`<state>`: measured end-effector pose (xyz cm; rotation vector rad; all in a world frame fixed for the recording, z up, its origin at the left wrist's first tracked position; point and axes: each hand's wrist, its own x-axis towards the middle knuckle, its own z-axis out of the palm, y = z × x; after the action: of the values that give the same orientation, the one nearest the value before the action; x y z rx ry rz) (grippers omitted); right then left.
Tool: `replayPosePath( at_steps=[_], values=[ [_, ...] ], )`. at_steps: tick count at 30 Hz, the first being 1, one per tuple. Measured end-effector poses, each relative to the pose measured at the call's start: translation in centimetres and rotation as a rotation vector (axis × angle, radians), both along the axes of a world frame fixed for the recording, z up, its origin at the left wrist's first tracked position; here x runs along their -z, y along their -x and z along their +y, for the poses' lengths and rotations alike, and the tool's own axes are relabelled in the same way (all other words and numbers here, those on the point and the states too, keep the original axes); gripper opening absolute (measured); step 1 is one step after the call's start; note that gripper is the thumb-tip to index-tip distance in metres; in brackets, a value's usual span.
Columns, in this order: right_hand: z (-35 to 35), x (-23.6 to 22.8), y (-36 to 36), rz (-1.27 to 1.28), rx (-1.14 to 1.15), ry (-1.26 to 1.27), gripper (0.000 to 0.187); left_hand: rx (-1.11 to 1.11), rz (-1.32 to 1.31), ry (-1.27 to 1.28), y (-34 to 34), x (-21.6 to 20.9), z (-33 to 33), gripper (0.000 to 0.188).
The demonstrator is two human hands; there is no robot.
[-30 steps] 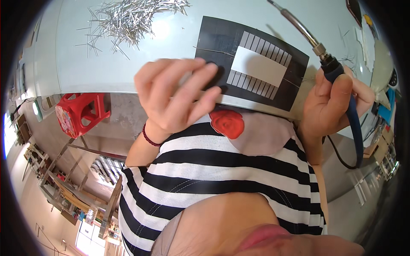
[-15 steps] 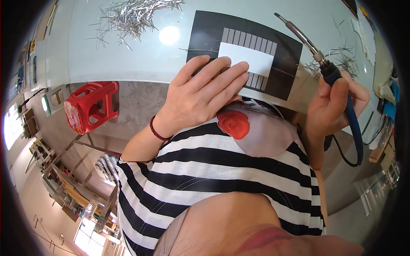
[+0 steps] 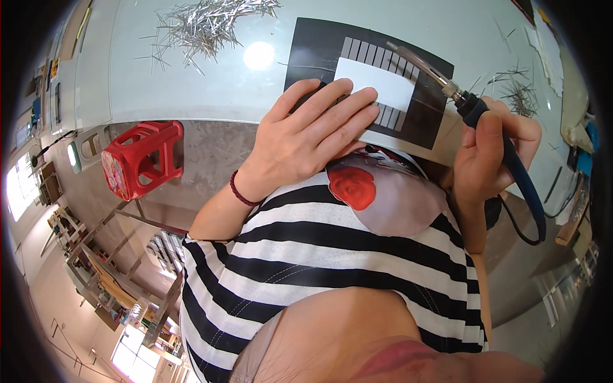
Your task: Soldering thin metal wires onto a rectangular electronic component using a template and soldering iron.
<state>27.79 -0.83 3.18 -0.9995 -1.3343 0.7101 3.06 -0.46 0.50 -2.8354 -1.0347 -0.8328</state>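
Observation:
A black rectangular board [image 3: 313, 48] lies at the table's near edge. Dark grey strips [image 3: 372, 53] stand side by side on it, partly covered by a white rectangular sheet [image 3: 375, 80]. My left hand [image 3: 306, 127] rests flat with fingers stretched out, its fingertips on the sheet and board. In my right hand [image 3: 488, 156], a soldering iron [image 3: 471, 105] with a blue handle is gripped. Its metal tip points left over the upper strips; whether it touches them I cannot tell.
A heap of thin metal wires [image 3: 207, 29] lies at the far left of the white table [image 3: 140, 83], and a smaller bunch of wires [image 3: 520, 96] at the right. A red plastic stool [image 3: 137, 159] stands on the floor to the left. The iron's cable loops down on the right.
My right hand has brought the soldering iron leftward and down, so its tip is now over the strips. My left hand stays on the sheet. The whole view has shifted slightly.

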Motion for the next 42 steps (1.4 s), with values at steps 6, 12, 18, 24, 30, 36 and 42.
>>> replayPosePath(
  at_steps=[6,12,18,24,30,36,42],
  values=[
    [0.8,0.1,1.4,-0.188,0.138,-0.039,0.014,-0.108,-0.093,-0.132,1.2,-0.1,-0.2,0.043],
    [2.2,-0.7,3.6,0.071,-0.095,0.066,0.026,-0.374,-0.079,-0.163,3.1,0.5,0.4,0.039],
    [3.2,-0.5,4.4,0.003,-0.071,0.065,0.027,-0.394,-0.119,-0.157,3.0,0.8,0.8,0.040],
    [3.6,-1.8,5.6,0.078,-0.101,0.130,0.025,-0.382,-0.155,-0.155,3.2,0.9,1.3,0.041],
    [3.2,-1.4,5.6,0.081,-0.113,0.150,0.026,-0.346,-0.055,-0.110,3.9,0.9,0.8,0.042],
    [3.4,-1.4,5.4,0.004,-0.140,0.119,0.026,-0.362,-0.048,-0.100,3.8,0.9,1.0,0.044],
    [3.1,-2.9,5.6,-0.238,-0.150,0.118,0.014,-0.382,-0.034,-0.086,3.6,0.4,1.1,0.043]
  ],
)
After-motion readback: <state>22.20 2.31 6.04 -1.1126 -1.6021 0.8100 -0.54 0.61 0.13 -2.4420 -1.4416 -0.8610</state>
